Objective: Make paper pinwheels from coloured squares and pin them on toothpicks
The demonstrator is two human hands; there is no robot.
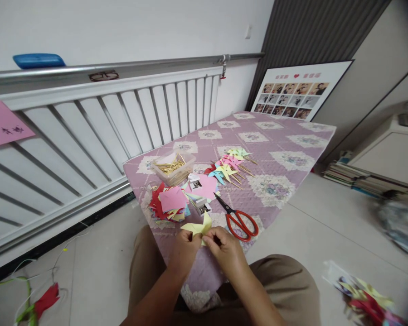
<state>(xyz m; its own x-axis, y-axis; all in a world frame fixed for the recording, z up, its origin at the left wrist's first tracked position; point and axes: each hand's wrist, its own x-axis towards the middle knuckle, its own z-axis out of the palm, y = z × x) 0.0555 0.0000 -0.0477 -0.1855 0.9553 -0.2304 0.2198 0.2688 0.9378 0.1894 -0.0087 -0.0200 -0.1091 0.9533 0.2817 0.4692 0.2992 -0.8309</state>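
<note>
A folded pale yellow paper pinwheel (pixel 197 227) is held between both hands just above the near edge of the table. My left hand (pixel 183 250) pinches its left side with the thumb and fingers closed. On the other side, my right hand (pixel 227 251) grips the paper near its centre, fingertips pressed together. Whatever small part may sit between those fingertips is hidden. Red-handled scissors (pixel 240 224) lie to the right, blades pointing away. A stack of coloured paper squares (pixel 173 199), pink on top, rests ahead of my left hand.
Behind the stack stands a clear plastic box (pixel 185 175) of thin wooden sticks. Several pinwheels on sticks (pixel 228 170) lie in a row further back. Small printed boxes (pixel 203 207) sit beside pink paper (pixel 207 186). A white radiator (pixel 105 131) borders the patterned tablecloth (pixel 255 136).
</note>
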